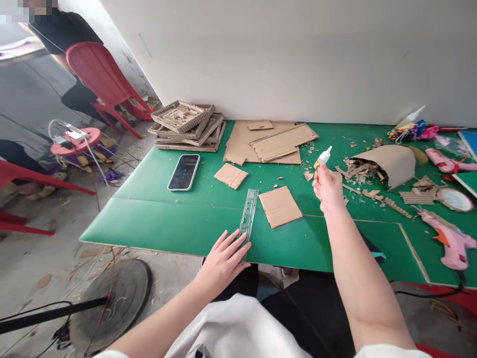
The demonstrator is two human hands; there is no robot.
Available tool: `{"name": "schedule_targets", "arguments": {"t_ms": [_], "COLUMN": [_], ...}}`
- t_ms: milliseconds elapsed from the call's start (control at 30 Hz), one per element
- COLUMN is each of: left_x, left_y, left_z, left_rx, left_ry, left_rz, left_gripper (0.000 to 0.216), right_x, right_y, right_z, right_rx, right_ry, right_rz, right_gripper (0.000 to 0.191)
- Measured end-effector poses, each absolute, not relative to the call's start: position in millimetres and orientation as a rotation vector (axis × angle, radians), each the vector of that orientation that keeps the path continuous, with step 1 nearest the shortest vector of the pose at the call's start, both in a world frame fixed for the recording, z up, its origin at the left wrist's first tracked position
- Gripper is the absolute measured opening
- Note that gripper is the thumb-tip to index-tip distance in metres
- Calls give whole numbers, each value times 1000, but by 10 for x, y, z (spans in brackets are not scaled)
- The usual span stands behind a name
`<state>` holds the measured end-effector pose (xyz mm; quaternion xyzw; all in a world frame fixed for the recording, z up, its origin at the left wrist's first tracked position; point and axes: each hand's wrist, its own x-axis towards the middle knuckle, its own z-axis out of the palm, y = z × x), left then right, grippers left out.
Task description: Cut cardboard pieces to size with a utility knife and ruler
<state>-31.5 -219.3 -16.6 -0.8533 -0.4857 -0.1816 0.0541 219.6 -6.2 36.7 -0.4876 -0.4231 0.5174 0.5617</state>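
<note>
The right hand [328, 189] is pinching a glue bottle [323, 157] upright, fingers closed around it, just right of the cardboard piece [280, 206]. Left of that piece, the left hand [223, 258] is resting, fingers spread, on the clear ruler [249, 211]

Bare green mat [149, 219] lay open left of the ruler [249, 211]; the phone [184, 172], a cardboard piece [280, 206] and scrap heap [359, 169] crowded the middle and right
</note>
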Motion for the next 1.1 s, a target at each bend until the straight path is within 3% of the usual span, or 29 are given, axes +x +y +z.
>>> {"name": "schedule_targets", "arguments": {"t_ms": [67, 233, 500, 833, 1000, 1100], "left_x": [-345, -345, 3, 366, 837, 1067], "left_y": [-2228, -2063, -1263, -850, -995, -1030], "left_z": [-129, 78, 418, 406, 166, 33], "left_rx": [-2570, -2447, -2430, -2469, -2714, -2809], "left_ry": [-1381, -1301, -1056, -1032, -753, -854], "left_rz": [-705, -983, -1032, -828, -618, -404], "left_gripper": [27, 36, 37, 28, 31, 33], "right_x": [2259, 2404, 2973, 3571, 3553, 3528], "right_y": [-55, -93, -214, -494, -577, -566], "right_z": [367, 409, 564, 740, 819, 813], "right_rx": [-1150, -1168, -1039, -791, -728, -741], "right_ry": [-977, -867, -465, -397, -564, -588], "right_rz": [1183, 1124, 954, 868, 828, 835], "right_gripper": [55, 52, 42, 32, 11, 20]}}
